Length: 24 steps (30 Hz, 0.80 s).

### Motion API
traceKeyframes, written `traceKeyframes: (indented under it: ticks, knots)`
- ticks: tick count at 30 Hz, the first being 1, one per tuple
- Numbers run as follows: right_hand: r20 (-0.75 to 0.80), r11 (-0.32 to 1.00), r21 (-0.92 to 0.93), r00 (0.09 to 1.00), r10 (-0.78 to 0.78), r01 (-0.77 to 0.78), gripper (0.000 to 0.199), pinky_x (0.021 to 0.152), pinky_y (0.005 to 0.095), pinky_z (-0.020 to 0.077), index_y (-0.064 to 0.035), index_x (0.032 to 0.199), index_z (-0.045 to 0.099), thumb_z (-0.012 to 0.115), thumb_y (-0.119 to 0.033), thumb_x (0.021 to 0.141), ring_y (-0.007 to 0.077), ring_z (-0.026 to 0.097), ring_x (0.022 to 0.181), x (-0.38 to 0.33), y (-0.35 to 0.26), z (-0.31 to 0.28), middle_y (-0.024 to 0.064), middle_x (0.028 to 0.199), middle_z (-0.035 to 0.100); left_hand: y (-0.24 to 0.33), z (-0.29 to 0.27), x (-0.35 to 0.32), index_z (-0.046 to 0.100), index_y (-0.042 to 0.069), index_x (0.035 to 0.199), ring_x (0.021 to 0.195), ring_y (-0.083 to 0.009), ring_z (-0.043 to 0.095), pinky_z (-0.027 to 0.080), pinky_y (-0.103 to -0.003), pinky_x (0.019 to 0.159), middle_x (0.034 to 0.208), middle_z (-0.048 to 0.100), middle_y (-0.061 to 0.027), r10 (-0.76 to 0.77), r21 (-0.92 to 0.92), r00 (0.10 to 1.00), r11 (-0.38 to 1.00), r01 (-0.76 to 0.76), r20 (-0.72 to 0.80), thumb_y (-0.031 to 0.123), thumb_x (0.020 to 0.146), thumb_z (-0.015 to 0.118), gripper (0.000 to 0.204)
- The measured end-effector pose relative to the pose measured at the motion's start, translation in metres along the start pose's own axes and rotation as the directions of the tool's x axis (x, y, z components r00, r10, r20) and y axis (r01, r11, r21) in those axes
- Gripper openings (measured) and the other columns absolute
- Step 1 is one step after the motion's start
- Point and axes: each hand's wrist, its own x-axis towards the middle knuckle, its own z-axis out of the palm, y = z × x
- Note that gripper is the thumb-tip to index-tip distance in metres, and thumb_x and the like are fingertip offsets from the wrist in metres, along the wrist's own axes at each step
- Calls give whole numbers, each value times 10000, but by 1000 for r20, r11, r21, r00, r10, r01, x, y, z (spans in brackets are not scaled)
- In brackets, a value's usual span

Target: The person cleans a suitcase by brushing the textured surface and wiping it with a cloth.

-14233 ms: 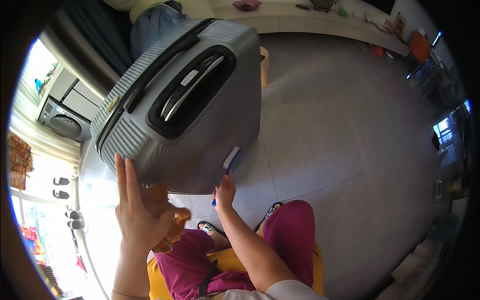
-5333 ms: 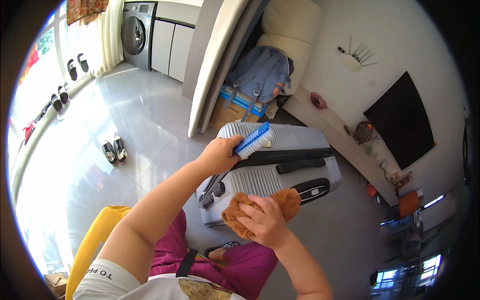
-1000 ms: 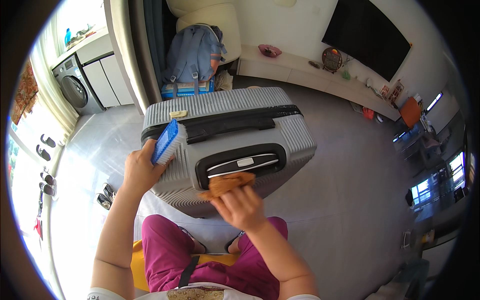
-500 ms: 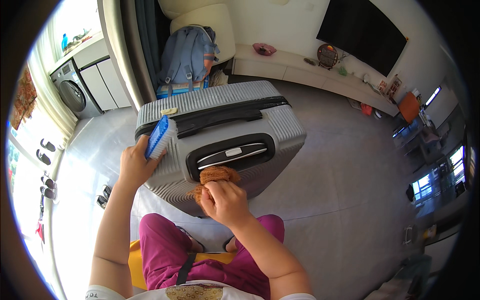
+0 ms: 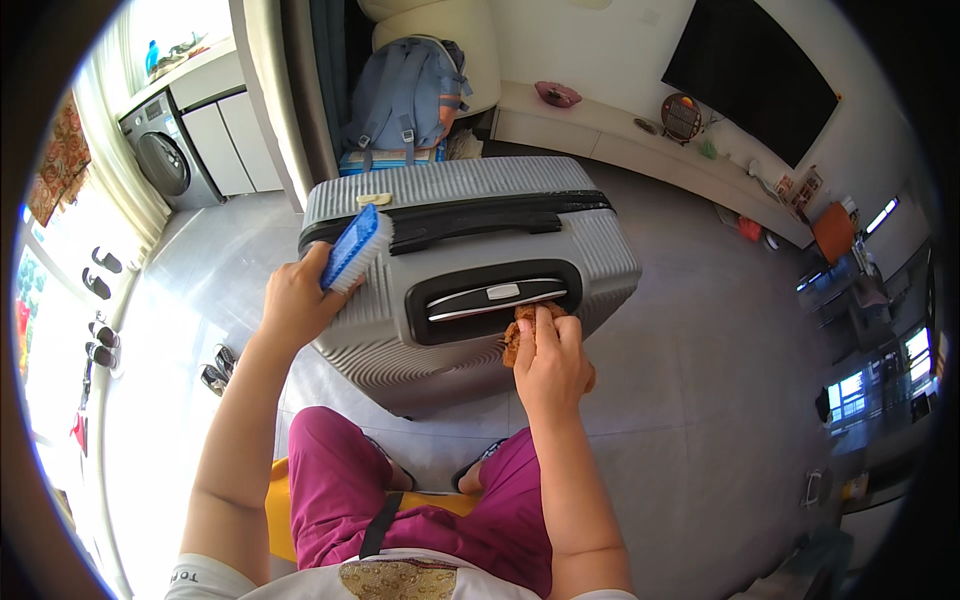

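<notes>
A grey hard-shell suitcase (image 5: 470, 350) with ribbed sides stands upright on the floor before my knees. My left hand (image 5: 301, 297) grips a scrubbing brush (image 5: 356, 248) with a blue back and white bristles, at the suitcase's left edge. In my right hand (image 5: 552, 366) a bunched brown cloth (image 5: 517, 343) is pressed on the lower right rim of the black recess around the telescopic handle (image 5: 490, 300). Behind the recess runs a black carry handle (image 5: 476, 232). A small pale piece (image 5: 374, 200) lies on the suitcase near the brush; its kind is unclear.
Beyond the suitcase, a blue-grey backpack (image 5: 405, 100) leans on a cream chair. A low white cabinet (image 5: 560, 132) runs along the wall under a television (image 5: 752, 75). Pairs of shoes (image 5: 217, 369) sit on the floor to the left. A washing machine (image 5: 168, 155) stands at far left.
My right hand has slid the cloth from the recess's lower left to its lower right corner. The left hand still holds the brush. The whole view has shifted slightly.
</notes>
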Motion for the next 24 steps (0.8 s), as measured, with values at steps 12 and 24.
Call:
traceKeyframes:
  ticks: [12,24]
  knots:
    - [30,924,360,988,-150,129,221,568,355,496,-39,1024,689,694,-138,827,240,588,676,-11,-60,17,50,787,540,-8,-2,2,526,92,970,753,-391,630,479,-482,651,795,653,-159,-63,102,998,993,60,24,249,746,739,347]
    - [-60,943,190,962,-268,274,325,526,329,496,-214,1074,702,679,-97,773,189,565,654,-25,-36,14,0,759,482,-22,-4,3,566,30,976,701,-400,636,492,-449,625,735,640,-200,1,39,1000,999,0,-10,349,799,751,410]
